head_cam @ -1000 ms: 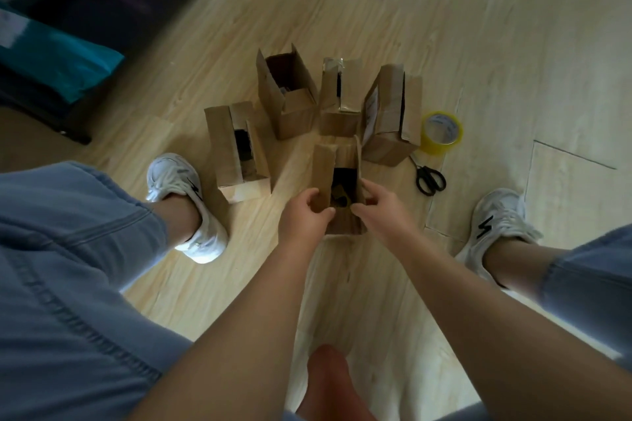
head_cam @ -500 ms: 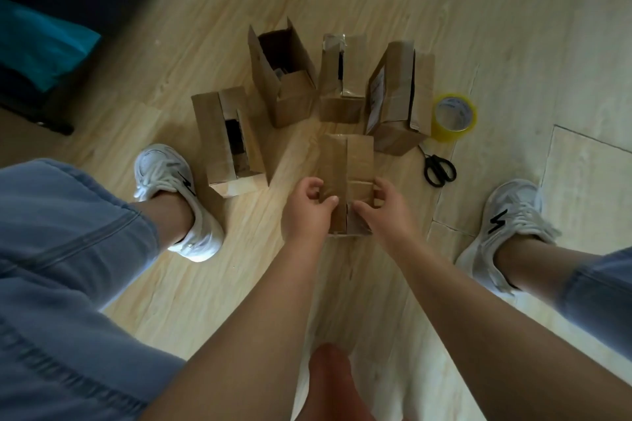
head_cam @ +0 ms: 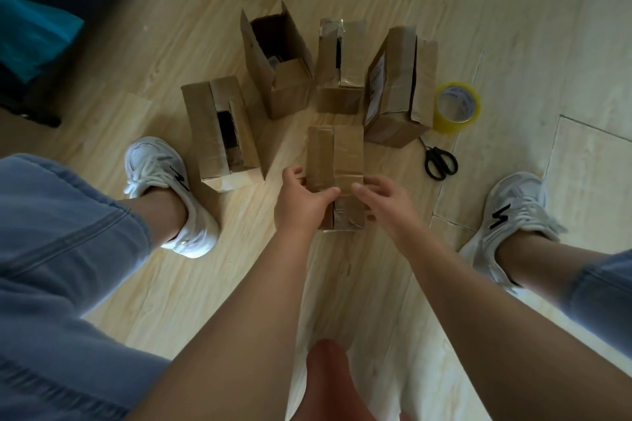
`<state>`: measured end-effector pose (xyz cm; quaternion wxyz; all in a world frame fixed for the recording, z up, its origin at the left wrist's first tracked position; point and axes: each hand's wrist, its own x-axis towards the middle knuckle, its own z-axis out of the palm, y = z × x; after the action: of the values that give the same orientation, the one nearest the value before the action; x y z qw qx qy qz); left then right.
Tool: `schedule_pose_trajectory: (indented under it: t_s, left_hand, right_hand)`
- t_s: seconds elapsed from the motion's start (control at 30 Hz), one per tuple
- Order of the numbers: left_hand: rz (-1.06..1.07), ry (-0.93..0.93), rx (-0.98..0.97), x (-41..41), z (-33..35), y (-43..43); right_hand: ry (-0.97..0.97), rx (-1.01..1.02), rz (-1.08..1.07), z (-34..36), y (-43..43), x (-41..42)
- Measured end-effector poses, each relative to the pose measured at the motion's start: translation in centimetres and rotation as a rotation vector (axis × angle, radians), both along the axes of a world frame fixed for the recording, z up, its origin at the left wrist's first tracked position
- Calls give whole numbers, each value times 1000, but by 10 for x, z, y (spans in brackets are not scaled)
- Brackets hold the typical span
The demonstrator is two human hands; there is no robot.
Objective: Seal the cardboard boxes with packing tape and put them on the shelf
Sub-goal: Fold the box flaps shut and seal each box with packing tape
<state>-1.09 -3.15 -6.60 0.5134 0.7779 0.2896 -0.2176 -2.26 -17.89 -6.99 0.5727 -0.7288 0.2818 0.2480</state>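
Cardboard near box (head_cam: 337, 154): stands on the pale wooden floor (head_cam: 513, 10) between the person's feet. Its top flaps are folded flat and closed, and shiny strips of tape cross the card.
Left hand (head_cam: 301, 205): grips the near box's left side, fingers curled round the edge and thumb laid over the top toward the middle seam.
Right hand (head_cam: 386, 205): holds the box's right side lightly, thumb tip resting on the top flap and fingers bent loosely down the side wall.
Left box (head_cam: 205, 133): beside the left shoe (head_cam: 160, 174), with a dark gap showing between its flaps.
Open box (head_cam: 287, 85): behind the near box, flaps standing up and the dark inside showing.
Middle box (head_cam: 342, 79): just right of the open box, with a narrow slit between its flaps.
Right box (head_cam: 396, 96): has a white label on its left face and its flaps are not fully closed.
Tape roll (head_cam: 456, 106): yellow, on the floor just beside the right box; whether they touch cannot be told.
Scissors (head_cam: 439, 162): black-handled, on the floor near the tape roll, between it and the right shoe (head_cam: 513, 208).
Teal item (head_cam: 30, 31): at the far left edge, on dark furniture and too dim to identify.
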Motion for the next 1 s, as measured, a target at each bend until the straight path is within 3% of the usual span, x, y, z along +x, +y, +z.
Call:
schedule_pose_trajectory:
  t_s: [0.13, 0.33, 0.6, 0.77, 1.0]
  left_hand:
    - [44, 15, -61, 1, 3, 7]
    - [252, 62, -237, 4, 4, 22]
    - [272, 38, -290, 9, 7, 29]
    - [318, 13, -347, 15, 18, 29]
    - [322, -112, -555, 30, 59, 17]
  right_hand:
    - [101, 18, -68, 3, -3, 5]
    - [192, -68, 68, -3, -5, 0]
    - [299, 125, 104, -21, 10, 1]
    - [218, 118, 62, -3, 9, 11]
    - [-80, 118, -100, 60, 3, 35]
